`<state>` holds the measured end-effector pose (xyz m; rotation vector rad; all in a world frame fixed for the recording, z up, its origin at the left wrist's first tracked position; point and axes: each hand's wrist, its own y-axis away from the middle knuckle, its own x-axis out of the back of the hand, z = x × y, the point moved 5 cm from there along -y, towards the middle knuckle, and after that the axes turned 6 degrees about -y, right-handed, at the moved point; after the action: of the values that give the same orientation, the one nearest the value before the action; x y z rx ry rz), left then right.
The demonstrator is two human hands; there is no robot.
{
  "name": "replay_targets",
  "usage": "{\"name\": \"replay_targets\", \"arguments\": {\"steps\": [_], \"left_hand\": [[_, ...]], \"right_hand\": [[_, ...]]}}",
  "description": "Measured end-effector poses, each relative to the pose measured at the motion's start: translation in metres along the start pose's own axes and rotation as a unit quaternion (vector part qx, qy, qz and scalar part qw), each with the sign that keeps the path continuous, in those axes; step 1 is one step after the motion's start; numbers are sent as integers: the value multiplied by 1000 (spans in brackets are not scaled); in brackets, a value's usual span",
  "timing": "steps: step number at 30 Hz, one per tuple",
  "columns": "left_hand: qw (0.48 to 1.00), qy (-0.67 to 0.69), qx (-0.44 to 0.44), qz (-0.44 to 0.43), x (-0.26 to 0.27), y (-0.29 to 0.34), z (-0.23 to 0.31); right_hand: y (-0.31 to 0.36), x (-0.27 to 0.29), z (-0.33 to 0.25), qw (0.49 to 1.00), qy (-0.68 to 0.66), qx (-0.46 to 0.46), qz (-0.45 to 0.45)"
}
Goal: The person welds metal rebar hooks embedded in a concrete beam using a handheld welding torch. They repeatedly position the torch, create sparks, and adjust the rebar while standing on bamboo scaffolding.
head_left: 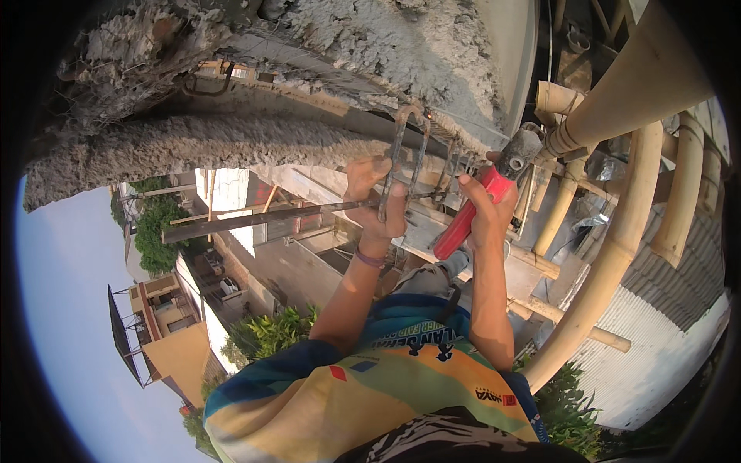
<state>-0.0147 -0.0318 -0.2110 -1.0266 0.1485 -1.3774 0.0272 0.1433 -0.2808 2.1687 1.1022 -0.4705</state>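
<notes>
Grip of the left hand is closing on a bent metal rod, fingers and thumb bearing on its lower part; the looped end is pointing away from the person. A dark bar is crossing at the same hand and running out leftward; how firmly the fingers are holding it, cannot tell. Grip of the right hand is wrapping around a red tool, thumb lying along the body, the dark head facing away from the person. Both hands are working apart, tool to the right of the rod. Wristband is circling the left wrist. Beyond the hands, rough concrete is spanning the view. Bamboo is standing at right, corrugated roofing lying below; house is showing at left.
</notes>
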Motion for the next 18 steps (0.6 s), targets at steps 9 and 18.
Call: {"name": "replay_targets", "arguments": {"steps": [9, 18], "left_hand": [[999, -8, -34, -5, 2, -7, 6], [1000, -1, -28, -3, 3, -10, 8]], "right_hand": [[17, -3, -42, 959, 230, 166, 26], [5, 10, -26, 979, 174, 101, 42]]}}
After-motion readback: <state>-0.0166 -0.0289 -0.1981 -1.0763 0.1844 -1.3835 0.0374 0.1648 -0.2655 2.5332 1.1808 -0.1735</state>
